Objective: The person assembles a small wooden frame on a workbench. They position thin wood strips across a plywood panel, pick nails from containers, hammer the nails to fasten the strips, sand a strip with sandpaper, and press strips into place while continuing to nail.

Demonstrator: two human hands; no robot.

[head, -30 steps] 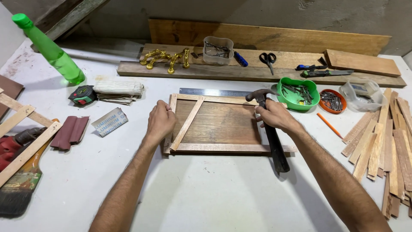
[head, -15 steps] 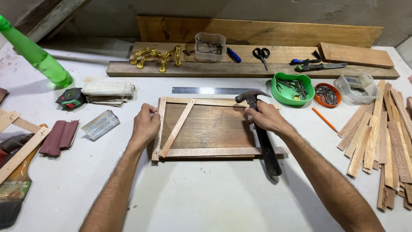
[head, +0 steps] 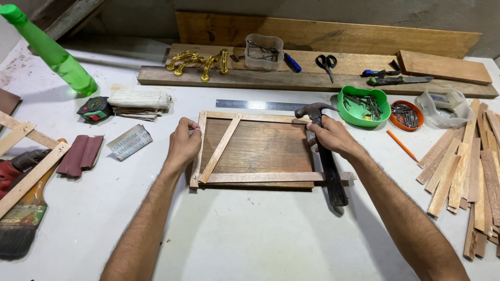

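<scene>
While a green bottle (head: 52,52) and a tape measure (head: 95,109) sit far left on the white table (head: 250,234), the left hand (head: 183,143) curls its fingers over the left edge of the wooden panel (head: 258,148) lying flat at the middle. At the panel's right edge, the right hand (head: 333,138) wraps closed around a hammer (head: 325,151), near a green bowl (head: 363,106) of nails.

The bottle (head: 49,49) top is clipped by the left edge, and so is the brush (head: 21,229). Part of the hammer (head: 325,151) handle is covered by the right hand (head: 333,138). The strips (head: 474,171) get cut off at right.
</scene>
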